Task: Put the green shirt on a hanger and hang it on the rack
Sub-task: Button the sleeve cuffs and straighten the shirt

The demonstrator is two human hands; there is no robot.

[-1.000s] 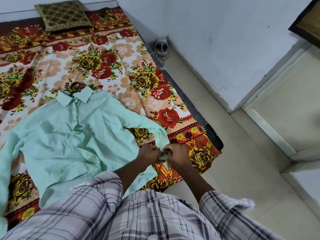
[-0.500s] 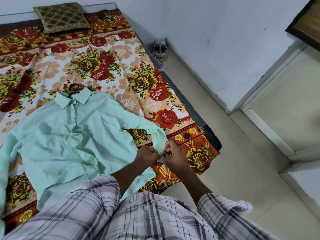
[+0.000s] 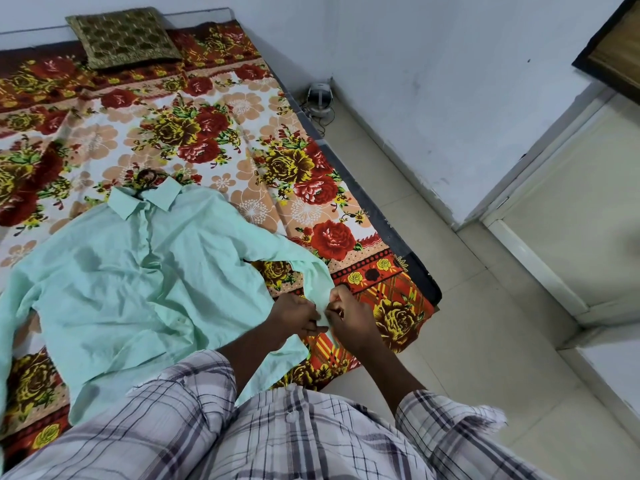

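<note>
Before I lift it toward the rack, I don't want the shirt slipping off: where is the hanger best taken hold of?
Probably the dark hook poking out past the collar of the green shirt: it is the hanger's only exposed part. Come from above on the far side, since it lies flat on the bedspread.

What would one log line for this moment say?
shirt: flat on bed | hanger: hook at collar | left hand: pinches cuff | right hand: pinches cuff | rack: not in view
</note>
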